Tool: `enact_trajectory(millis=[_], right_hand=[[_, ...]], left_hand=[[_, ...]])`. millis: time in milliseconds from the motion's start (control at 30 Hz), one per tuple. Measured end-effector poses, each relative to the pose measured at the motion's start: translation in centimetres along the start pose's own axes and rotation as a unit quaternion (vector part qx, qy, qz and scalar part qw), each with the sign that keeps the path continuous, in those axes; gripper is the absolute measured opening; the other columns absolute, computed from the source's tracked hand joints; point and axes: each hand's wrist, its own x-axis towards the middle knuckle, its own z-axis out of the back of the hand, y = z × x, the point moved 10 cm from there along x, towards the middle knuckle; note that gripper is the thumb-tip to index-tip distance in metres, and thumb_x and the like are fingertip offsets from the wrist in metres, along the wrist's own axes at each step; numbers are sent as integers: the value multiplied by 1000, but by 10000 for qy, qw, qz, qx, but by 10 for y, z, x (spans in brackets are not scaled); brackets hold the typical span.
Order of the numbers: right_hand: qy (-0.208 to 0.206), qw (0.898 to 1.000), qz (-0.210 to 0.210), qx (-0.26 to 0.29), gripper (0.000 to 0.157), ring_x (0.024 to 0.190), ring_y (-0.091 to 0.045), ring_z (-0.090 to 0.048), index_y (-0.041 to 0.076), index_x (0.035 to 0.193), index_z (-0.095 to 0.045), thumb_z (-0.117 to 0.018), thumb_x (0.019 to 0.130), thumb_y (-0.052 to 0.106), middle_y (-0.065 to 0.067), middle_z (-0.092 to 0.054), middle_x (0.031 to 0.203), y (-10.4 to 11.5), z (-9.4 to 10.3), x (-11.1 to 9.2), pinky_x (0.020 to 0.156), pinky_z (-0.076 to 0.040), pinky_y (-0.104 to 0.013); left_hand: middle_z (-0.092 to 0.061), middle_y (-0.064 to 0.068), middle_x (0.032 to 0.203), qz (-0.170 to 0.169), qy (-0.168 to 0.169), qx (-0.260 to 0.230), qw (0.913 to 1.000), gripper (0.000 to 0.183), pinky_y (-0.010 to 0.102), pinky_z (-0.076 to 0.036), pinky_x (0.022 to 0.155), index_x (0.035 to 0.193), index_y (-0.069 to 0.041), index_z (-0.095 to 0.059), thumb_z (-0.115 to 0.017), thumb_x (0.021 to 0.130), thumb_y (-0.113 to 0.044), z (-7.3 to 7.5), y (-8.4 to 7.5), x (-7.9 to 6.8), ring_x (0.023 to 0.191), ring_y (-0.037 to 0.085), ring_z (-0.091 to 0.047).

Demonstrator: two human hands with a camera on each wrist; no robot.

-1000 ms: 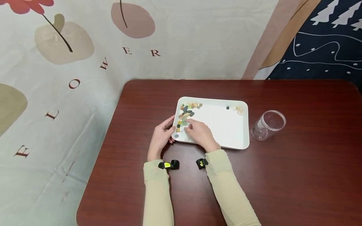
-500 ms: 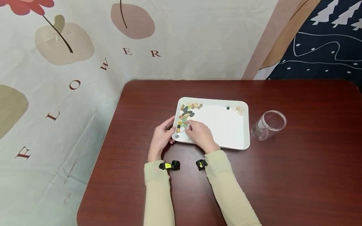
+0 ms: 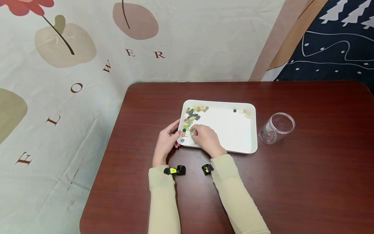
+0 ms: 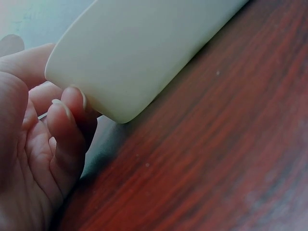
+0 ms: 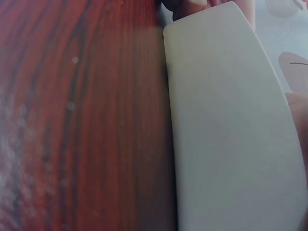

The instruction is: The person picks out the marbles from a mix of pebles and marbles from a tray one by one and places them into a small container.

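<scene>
A white tray (image 3: 226, 130) holds small polished pebbles of several colours, most of them along its left side (image 3: 191, 112). My left hand (image 3: 166, 143) grips the tray's left edge, thumb over the rim. In the left wrist view its fingers curl below the tray's outer wall (image 4: 125, 53). Over the tray's lower left, my right hand (image 3: 206, 139) pinches a pale green pebble (image 3: 192, 132) between thumb and index finger. The tray's wall (image 5: 231, 120) covers most of that hand in the right wrist view.
A clear open jar (image 3: 276, 128) stands just right of the tray. A dark pebble (image 3: 235, 110) and a few pale yellow pebbles (image 3: 246, 113) lie in the tray's upper right. All rests on a dark red wooden table (image 3: 315, 182) before a printed cloth backdrop (image 3: 204, 39).
My right index finger has drawn back from the green pebbles toward the thumb, and a green pebble now shows between them. My left hand stays on the tray's edge.
</scene>
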Motion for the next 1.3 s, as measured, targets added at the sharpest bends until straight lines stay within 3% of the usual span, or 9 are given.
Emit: enact_trajectory(millis=[333, 600, 933, 1133, 1300], right_hand=[[-172, 9998, 42, 20, 15, 62, -13, -47, 14, 94, -65, -59, 80, 14, 4, -52, 69, -1, 5, -2, 54, -38, -26], [-307, 9993, 205, 39, 13, 69, -12, -49, 14, 91, -64, -61, 79, 16, 3, -54, 78, -1, 10, -3, 61, -41, -27], [-487, 9970, 429, 428, 12, 71, -7, -53, 17, 93, -63, -61, 81, 16, 6, -61, 83, 2, 13, -6, 64, -44, -25], [-982, 9918, 722, 376, 11, 69, -5, -52, 16, 92, -63, -63, 81, 18, 7, -59, 83, 8, 26, -12, 61, -43, -22], [-1468, 9828, 963, 568, 11, 70, -7, -54, 16, 93, -63, -62, 82, 19, 6, -59, 83, 13, 43, -22, 62, -43, -22]], left_hand=[[-54, 12, 122, 20, 38, 24, 10000, 45, 34, -46, 37, 129, -11, -49, -55, 85, -8, -3, -5, 0, 39, 18, -50], [-54, 12, 122, 6, 69, -16, 10000, 45, 35, -46, 38, 129, -10, -49, -55, 85, -8, -4, -5, 0, 40, 20, -50], [-55, 4, 121, 24, 5, -31, 10000, 43, 33, -46, 37, 127, -23, -52, -58, 85, -14, 2, 20, 10, 40, 20, -50], [-54, 4, 122, 109, -4, -21, 9999, 44, 33, -46, 37, 128, -23, -51, -58, 85, -14, 3, 20, 10, 40, 20, -51], [-53, 8, 124, 239, 10, -147, 9996, 45, 32, -45, 37, 129, -17, -50, -57, 85, -10, 1, 9, 4, 41, 20, -51]])
